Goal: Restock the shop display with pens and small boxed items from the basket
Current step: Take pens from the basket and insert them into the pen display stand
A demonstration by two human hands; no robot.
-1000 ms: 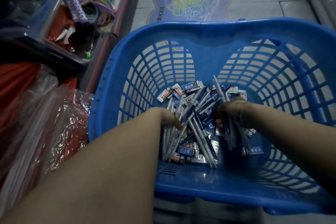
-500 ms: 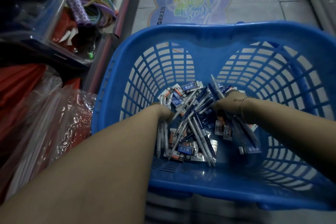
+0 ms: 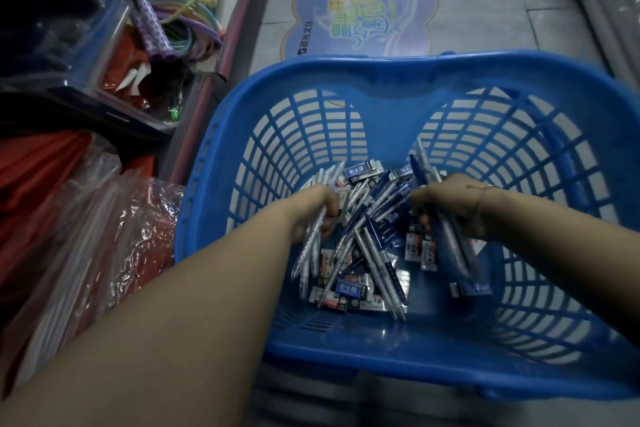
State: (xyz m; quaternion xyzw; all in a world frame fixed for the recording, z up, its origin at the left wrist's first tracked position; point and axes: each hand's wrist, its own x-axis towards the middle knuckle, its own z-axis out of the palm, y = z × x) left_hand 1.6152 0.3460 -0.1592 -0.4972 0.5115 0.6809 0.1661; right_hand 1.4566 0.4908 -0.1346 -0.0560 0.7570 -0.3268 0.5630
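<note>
Inside the blue plastic lattice basket [image 3: 398, 87], the left hand [image 3: 313, 208] and right hand [image 3: 450, 204] each clutch blurred blue-and-white pens [image 3: 372, 253]; curled fingers mostly hidden. Small boxed items [image 3: 351, 289] lie beneath.

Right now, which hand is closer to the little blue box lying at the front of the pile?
Left. The left hand, gripping pale pens, sits just up and left of the blue box. The right hand, holding dark pens, is farther off on the basket's other side.

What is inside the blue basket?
The blue basket holds loose pens and small boxes; both hands reach in. Whatever lies beneath the pile is covered.
</note>
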